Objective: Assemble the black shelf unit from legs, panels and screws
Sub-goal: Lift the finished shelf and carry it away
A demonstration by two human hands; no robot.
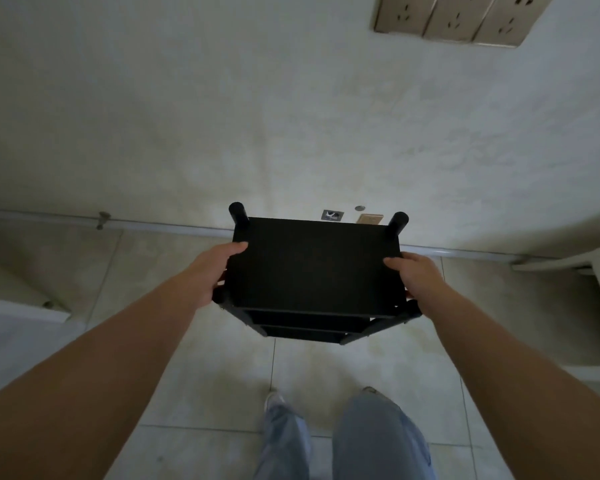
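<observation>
Left hand [215, 271] & right hand [418, 278] curled round opposite short edges of black shelf unit [314, 268], held upright above tiled floor [326, 368], near wall [291, 133]. Long axis left-right btwn hands; both equally near.

Pale wall [222, 116], three wall sockets [461, 19] at top right, tiled floor [194, 393], grey pipe [153, 225] along the wall's base

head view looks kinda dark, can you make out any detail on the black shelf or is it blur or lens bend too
Head view: dim, flat light, so the black shelf unit reads as a near-featureless dark block, lower panels barely separable; left hand and right hand fairly sharp; wide-angle bending curves the floor-wall edge and tilts the wall sockets.
</observation>
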